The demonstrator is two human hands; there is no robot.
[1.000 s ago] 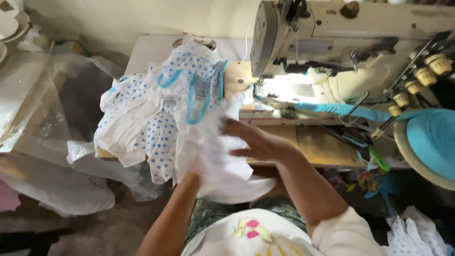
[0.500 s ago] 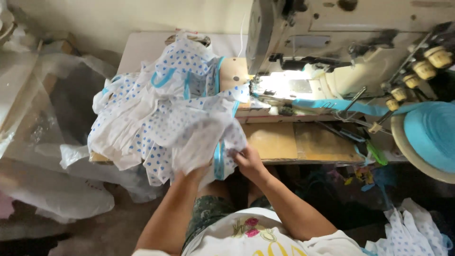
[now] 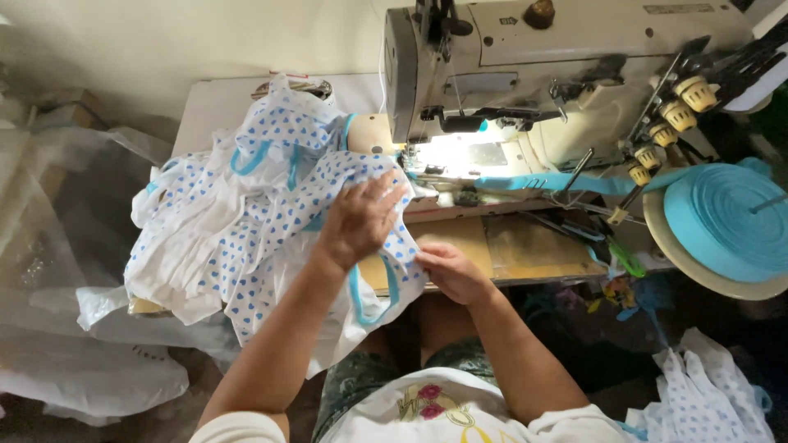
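A heap of white fabric pieces with small blue hearts and light blue trim (image 3: pixel 246 205) covers the left part of the sewing table (image 3: pixel 460 246). My left hand (image 3: pixel 361 217) lies on the top piece with its fingers pressing the cloth toward the needle area. My right hand (image 3: pixel 447 271) pinches the lower edge of that same piece, by a loop of blue trim (image 3: pixel 373 299), just in front of the lit needle plate (image 3: pixel 460 160) of the cream industrial sewing machine (image 3: pixel 558 74).
A light blue binding strip (image 3: pixel 558 182) runs from a big roll of blue tape (image 3: pixel 722 221) on the right into the machine. Clear plastic bags (image 3: pixel 74 246) lie at the left. More heart-print pieces (image 3: pixel 706 402) sit at the lower right.
My left hand has moved up onto the top of the pile and toward the machine. My right hand has shifted right along the cloth's lower edge. The piece now lies nearer the needle.
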